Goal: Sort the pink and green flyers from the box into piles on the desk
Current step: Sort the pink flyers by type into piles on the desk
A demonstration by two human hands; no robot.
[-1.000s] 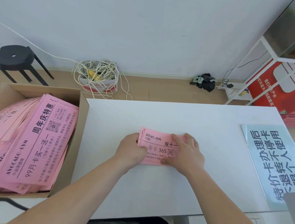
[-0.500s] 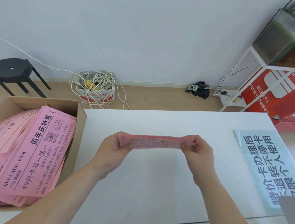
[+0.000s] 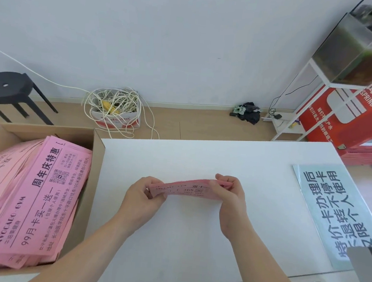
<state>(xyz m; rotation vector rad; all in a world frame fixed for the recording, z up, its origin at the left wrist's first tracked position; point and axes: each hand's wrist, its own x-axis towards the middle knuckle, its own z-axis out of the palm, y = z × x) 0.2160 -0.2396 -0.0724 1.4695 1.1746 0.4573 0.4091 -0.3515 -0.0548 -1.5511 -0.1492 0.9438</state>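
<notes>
Left hand: the left hand point(image 3: 141, 195) grips the left end of a small stack of pink paper flyers point(image 3: 183, 189), fingers curled round its edge.
Right hand: the right hand point(image 3: 231, 203) pinches the right end of the same stack, thumb and fingers bent over it.
Held stack: it is tilted, printed face towards the camera, over the middle of the white rectangular desk point(image 3: 194, 242); whether its lower edge touches the desk cannot be told.
Box: an open brown cardboard box point(image 3: 97, 155) stands against the desk's left edge, full of larger pink printed flyers point(image 3: 36, 195) lying in loose, fanned layers.
Desk, right side: a pale blue-green sheet with large black characters point(image 3: 336, 210) lies flat near the right edge, well apart from the hands.
Floor beyond: a round black stool point(image 3: 7, 87) stands at far left, and a small carton of tangled white cables point(image 3: 115, 110) sits near the wall.
Right background: a white metal rack carries a glass tank point(image 3: 355, 47), with a red printed carton point(image 3: 351, 117) behind it.
</notes>
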